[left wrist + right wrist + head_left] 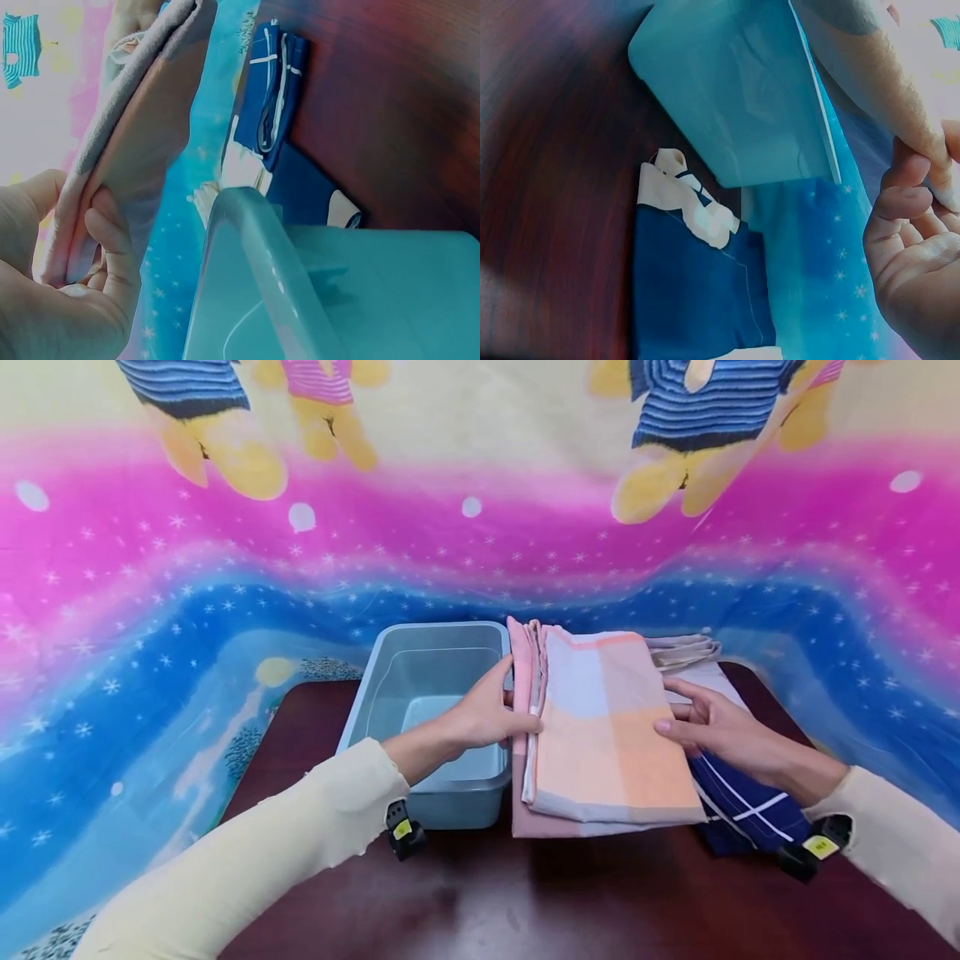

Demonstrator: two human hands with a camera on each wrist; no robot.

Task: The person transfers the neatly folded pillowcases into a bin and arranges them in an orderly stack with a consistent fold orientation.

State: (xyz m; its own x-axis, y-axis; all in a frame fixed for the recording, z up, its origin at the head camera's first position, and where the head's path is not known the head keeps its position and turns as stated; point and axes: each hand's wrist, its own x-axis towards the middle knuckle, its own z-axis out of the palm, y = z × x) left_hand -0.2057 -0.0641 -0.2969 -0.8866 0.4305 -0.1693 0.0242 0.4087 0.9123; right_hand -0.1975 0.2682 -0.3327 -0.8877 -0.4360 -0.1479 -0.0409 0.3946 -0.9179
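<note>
Tub (pixel 453 807) on worktop (pixel 480 906), inner floor visible. Left hand (pixel 487 717) and right hand (pixel 720 727) pinch folded checked cloth (pixel 615 752) right of tub; navy cloth (pixel 753 785) farther right.

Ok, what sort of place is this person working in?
Probably a makeshift indoor recording corner: a cartoon-printed pink and blue sheet hangs behind a glossy dark-brown table, and small black devices with yellow labels sit at both wrists.
</note>
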